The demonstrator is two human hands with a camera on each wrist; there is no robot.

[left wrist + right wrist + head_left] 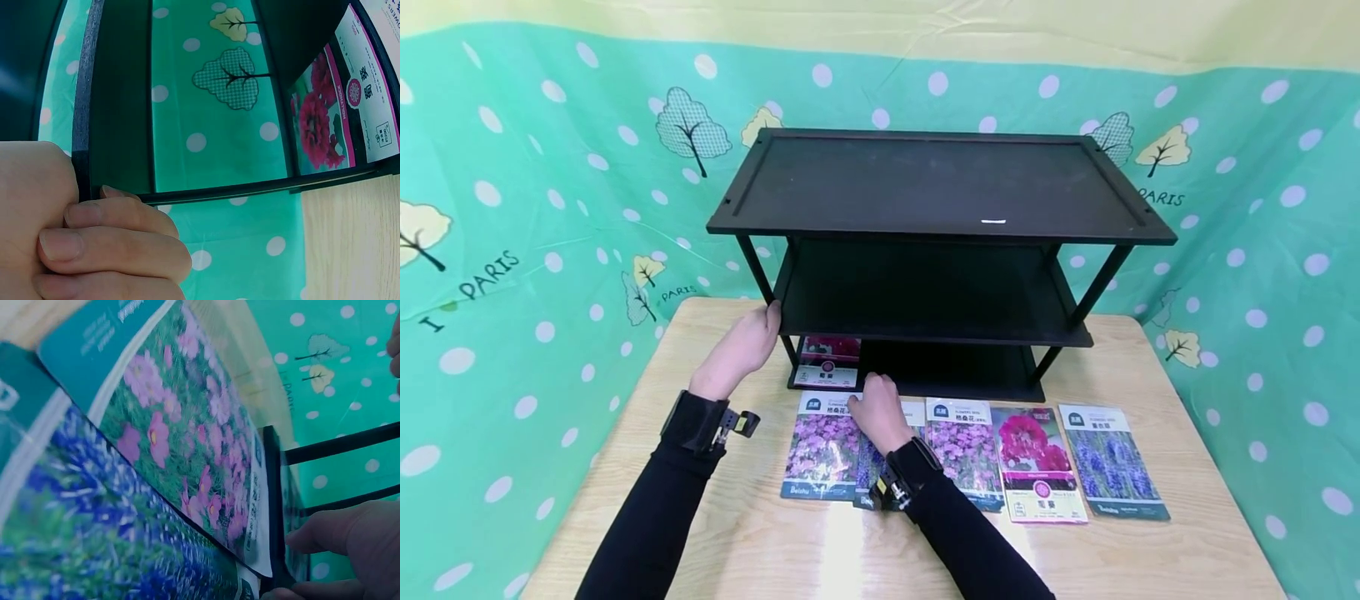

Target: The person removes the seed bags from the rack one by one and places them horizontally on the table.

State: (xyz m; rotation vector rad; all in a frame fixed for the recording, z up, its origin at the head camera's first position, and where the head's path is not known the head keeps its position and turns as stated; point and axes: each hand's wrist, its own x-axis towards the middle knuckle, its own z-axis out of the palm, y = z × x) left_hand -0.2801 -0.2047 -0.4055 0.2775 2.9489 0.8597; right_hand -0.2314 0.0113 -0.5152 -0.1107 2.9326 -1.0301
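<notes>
A black three-tier shelf rack (936,183) stands at the back of the table. My left hand (741,350) grips its left side by the middle tier, the fingers (112,247) curled around the frame in the left wrist view. At the bottom tier's front edge my right hand (880,412) pinches the rim, thumb and fingers around it. A red-flower seed packet (827,364) lies on that tier's left end. Just below my right hand are a pink-flower seed packet (181,425) and a blue-flower seed packet (125,519), the latter partly covered by my wrist in the head view.
Farther right in the row on the wooden table (760,517) lie another pink-flower packet (962,450), a red-flower packet (1037,450) and a tilted blue-flower packet (1112,462). Green dotted cloth (587,192) hangs behind and on both sides. A small white strip (993,222) marks the top tier.
</notes>
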